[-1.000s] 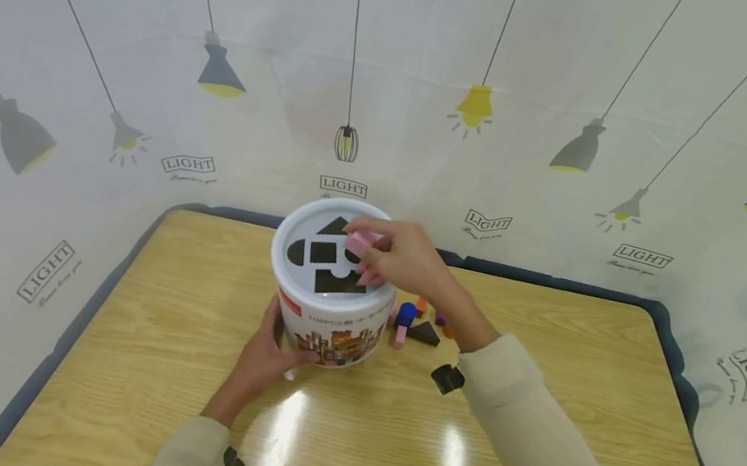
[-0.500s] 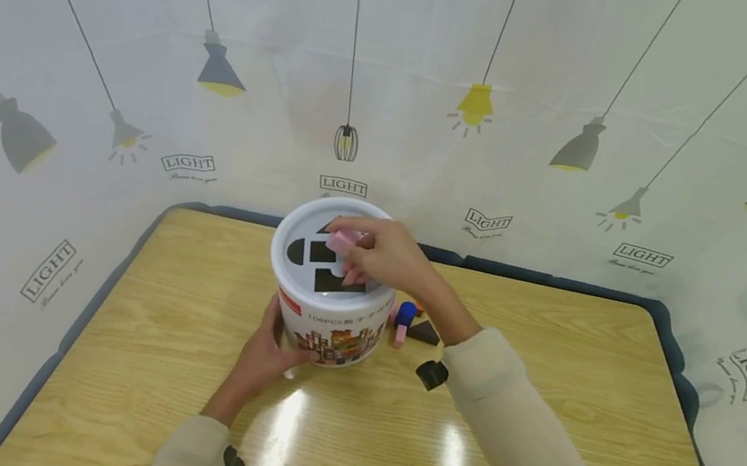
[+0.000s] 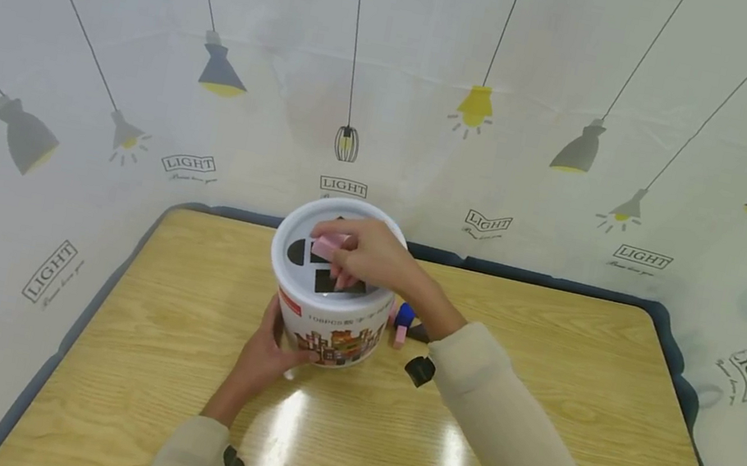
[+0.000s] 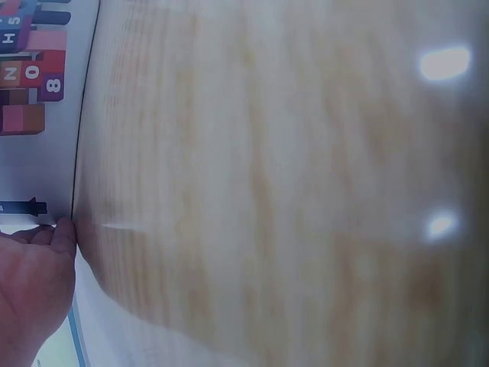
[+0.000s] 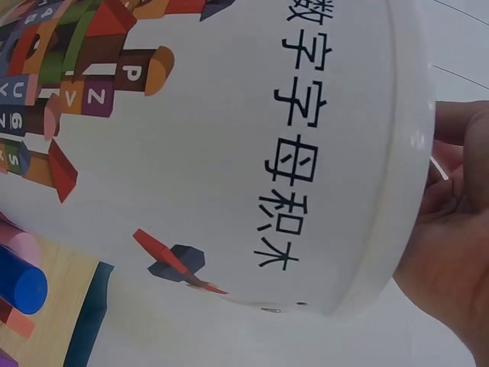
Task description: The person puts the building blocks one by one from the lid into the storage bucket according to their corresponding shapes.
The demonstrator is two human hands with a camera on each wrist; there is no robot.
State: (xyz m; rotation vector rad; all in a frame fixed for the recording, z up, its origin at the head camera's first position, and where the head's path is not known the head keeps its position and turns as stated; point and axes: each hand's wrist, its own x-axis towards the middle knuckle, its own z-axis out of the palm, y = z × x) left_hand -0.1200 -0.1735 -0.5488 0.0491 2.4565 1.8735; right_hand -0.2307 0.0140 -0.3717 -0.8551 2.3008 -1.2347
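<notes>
A white bucket printed with building blocks stands on the table, its white lid cut with dark shaped holes. Against the bucket's lower left side, my left hand rests with thumb and fingers spread around the wall. Over the lid, my right hand pinches a pink block between thumb and fingers, above the rectangular hole. Part of the holes is hidden beneath that hand. In the right wrist view the right hand shows behind the lid's rim, and the block is out of sight.
Right of the bucket lie several loose blocks, among them a blue cylinder, a small pink block and a dark triangle, partly behind the right forearm. A lamp-patterned curtain rises behind the table.
My right hand has moved left across the lid with the pink block, from the right-hand holes to the rectangular one. The left hand and bucket have stayed put.
</notes>
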